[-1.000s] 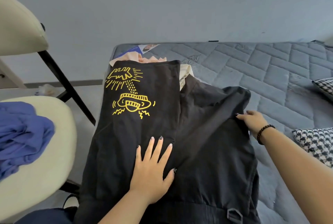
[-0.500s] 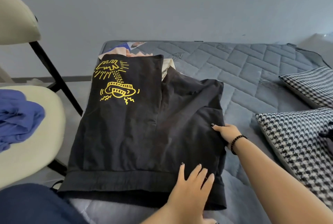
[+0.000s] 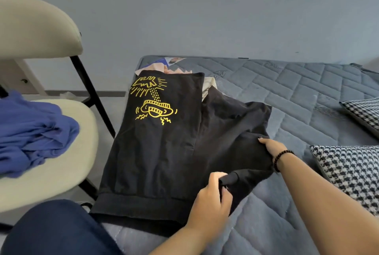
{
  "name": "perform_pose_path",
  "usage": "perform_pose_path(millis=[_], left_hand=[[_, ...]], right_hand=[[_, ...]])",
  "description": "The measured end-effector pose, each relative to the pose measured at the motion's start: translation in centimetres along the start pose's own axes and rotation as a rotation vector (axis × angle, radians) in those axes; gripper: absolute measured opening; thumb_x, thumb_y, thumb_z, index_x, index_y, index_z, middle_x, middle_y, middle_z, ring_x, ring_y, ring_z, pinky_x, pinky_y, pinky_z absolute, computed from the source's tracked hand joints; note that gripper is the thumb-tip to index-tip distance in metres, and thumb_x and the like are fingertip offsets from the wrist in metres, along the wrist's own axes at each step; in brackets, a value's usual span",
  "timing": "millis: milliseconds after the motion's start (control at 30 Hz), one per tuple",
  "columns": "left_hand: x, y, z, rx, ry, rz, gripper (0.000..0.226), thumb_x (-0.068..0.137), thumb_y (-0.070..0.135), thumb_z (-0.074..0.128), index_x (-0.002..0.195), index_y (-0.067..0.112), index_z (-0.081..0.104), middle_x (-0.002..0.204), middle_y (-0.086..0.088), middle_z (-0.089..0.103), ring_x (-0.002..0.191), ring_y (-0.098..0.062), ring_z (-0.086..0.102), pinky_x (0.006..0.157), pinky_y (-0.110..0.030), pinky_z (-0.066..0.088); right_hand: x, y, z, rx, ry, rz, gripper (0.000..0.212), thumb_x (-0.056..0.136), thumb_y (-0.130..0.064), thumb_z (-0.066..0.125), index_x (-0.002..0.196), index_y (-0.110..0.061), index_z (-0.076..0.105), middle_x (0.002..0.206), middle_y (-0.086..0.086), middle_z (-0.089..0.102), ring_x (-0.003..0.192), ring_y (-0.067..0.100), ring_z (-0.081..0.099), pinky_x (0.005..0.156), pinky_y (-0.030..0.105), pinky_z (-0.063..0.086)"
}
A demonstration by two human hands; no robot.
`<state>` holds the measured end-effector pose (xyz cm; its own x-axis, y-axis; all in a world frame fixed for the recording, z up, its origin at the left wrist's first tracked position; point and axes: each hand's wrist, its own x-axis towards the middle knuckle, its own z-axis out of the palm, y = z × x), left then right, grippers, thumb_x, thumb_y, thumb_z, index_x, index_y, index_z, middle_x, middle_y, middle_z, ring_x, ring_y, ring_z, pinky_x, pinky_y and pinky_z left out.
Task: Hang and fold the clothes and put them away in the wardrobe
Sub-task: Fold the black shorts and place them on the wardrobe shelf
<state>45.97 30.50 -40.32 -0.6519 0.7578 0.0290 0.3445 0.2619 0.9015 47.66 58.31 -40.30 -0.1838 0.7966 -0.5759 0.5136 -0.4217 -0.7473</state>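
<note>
Black shorts [image 3: 164, 148] with a yellow print on the left leg lie spread on the grey quilted mattress [image 3: 297, 95]. My left hand [image 3: 213, 199] grips the right end of the waistband and lifts that corner off the bed. My right hand [image 3: 271, 148], with a dark bead bracelet on the wrist, holds the shorts' right side edge, fingers tucked into the cloth. A peach and white garment [image 3: 174, 70] peeks out from under the shorts' far end.
A cream chair [image 3: 51, 172] with black legs stands left of the bed, with a crumpled blue garment [image 3: 30, 131] on its seat. Two houndstooth cushions [image 3: 348, 172] lie at the right. A grey wall runs behind. My dark-trousered knee [image 3: 55, 230] shows at bottom left.
My left hand slid from the shorts' middle to the waistband's right end and now grips it, lifting the corner. My right hand moved down the right edge. The view shifted.
</note>
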Motion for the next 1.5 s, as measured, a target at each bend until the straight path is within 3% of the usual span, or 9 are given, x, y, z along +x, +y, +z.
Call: perform_pose_path(millis=[167, 267, 433, 600, 767, 967, 1167, 1333, 1500], left_hand=[[0.2, 0.1, -5.8, -0.372, 0.457, -0.149, 0.024, 0.095, 0.006, 0.047, 0.097, 0.030, 0.051, 0.078, 0.010, 0.063, 0.060, -0.004, 0.055, 0.056, -0.014, 0.043], [-0.2, -1.2, -9.3, -0.523, 0.716, -0.322, 0.021, 0.096, 0.006, 0.046, 0.100, 0.025, 0.053, 0.082, 0.005, 0.062, 0.066, -0.002, 0.056, 0.063, -0.018, 0.044], [-3.0, -7.1, -14.1, -0.558, 0.923, -0.758, 0.013, 0.096, 0.011, 0.048, 0.108, 0.015, 0.049, 0.088, 0.003, 0.053, 0.083, -0.021, 0.055, 0.081, -0.040, 0.047], [-4.6, -10.0, -16.9, -0.559, 0.823, -0.885, 0.009, 0.087, 0.021, 0.063, 0.088, 0.022, 0.055, 0.094, -0.004, 0.061, 0.084, -0.021, 0.061, 0.083, -0.048, 0.055], [-4.7, -10.2, -18.1, -0.356, 0.655, -0.850, 0.018, 0.078, 0.032, 0.075, 0.086, 0.025, 0.061, 0.084, 0.005, 0.065, 0.080, -0.015, 0.064, 0.074, -0.037, 0.056], [-3.9, -10.4, -18.7, -0.340, 0.758, -0.784, 0.007, 0.085, 0.016, 0.061, 0.080, 0.013, 0.058, 0.069, -0.003, 0.059, 0.062, -0.017, 0.053, 0.054, -0.030, 0.035], [-3.3, -12.6, -20.0, -0.187, 0.648, -0.789, 0.030, 0.083, 0.016, 0.058, 0.059, 0.010, 0.041, 0.062, 0.001, 0.049, 0.056, -0.016, 0.045, 0.053, -0.031, 0.035], [-2.3, -15.1, -20.4, -0.174, 0.474, -0.781, 0.034, 0.077, 0.056, 0.066, 0.093, 0.029, 0.053, 0.091, 0.010, 0.059, 0.086, -0.007, 0.058, 0.077, -0.031, 0.048], [1.1, -16.3, -21.9, -0.255, 0.422, -0.742, 0.030, 0.079, 0.048, 0.071, 0.093, 0.025, 0.059, 0.082, 0.008, 0.068, 0.079, -0.005, 0.063, 0.071, -0.025, 0.049]], right_hand=[[-3.4, -8.7, 4.4, -0.007, 0.072, -0.319, 0.017, 0.089, -0.010, 0.057, 0.104, -0.016, 0.061, 0.106, 0.012, 0.058, 0.088, 0.028, 0.058, 0.080, 0.036, 0.049], [-6.9, -13.6, 12.0, 0.010, 0.014, -0.657, 0.034, 0.087, -0.007, 0.056, 0.120, -0.017, 0.058, 0.114, 0.005, 0.056, 0.102, 0.021, 0.054, 0.085, 0.029, 0.047], [-12.8, -13.0, 28.9, -0.586, -0.570, -0.807, 0.061, 0.092, -0.014, 0.053, 0.148, -0.014, 0.029, 0.139, 0.009, 0.050, 0.122, 0.022, 0.048, 0.112, 0.034, 0.032], [-14.2, -5.2, 34.2, -1.030, -0.713, -0.743, 0.069, 0.090, -0.011, 0.054, 0.150, -0.015, 0.021, 0.150, 0.008, 0.036, 0.137, 0.027, 0.035, 0.113, 0.033, 0.030], [-11.8, -4.3, 31.9, -0.767, -0.531, -0.778, 0.063, 0.088, -0.014, 0.061, 0.145, -0.015, 0.033, 0.142, 0.008, 0.047, 0.130, 0.022, 0.045, 0.109, 0.029, 0.034], [-9.7, -6.8, 29.5, -0.811, -0.423, -0.776, 0.063, 0.088, -0.015, 0.062, 0.145, -0.018, 0.035, 0.138, 0.008, 0.050, 0.124, 0.024, 0.050, 0.107, 0.031, 0.037], [-10.7, -10.6, 31.5, -0.530, -0.107, -1.018, 0.028, 0.090, -0.017, 0.057, 0.118, -0.014, 0.059, 0.112, 0.005, 0.065, 0.103, 0.019, 0.060, 0.090, 0.026, 0.046], [-10.6, -13.6, 34.8, -0.788, -0.154, -1.040, 0.053, 0.087, -0.011, 0.061, 0.137, -0.013, 0.043, 0.139, 0.009, 0.046, 0.125, 0.025, 0.048, 0.104, 0.034, 0.039], [-8.0, -15.5, 37.3, -1.054, -0.145, -1.039, 0.067, 0.087, -0.005, 0.056, 0.147, -0.017, 0.028, 0.151, 0.009, 0.031, 0.134, 0.032, 0.037, 0.109, 0.044, 0.036]])
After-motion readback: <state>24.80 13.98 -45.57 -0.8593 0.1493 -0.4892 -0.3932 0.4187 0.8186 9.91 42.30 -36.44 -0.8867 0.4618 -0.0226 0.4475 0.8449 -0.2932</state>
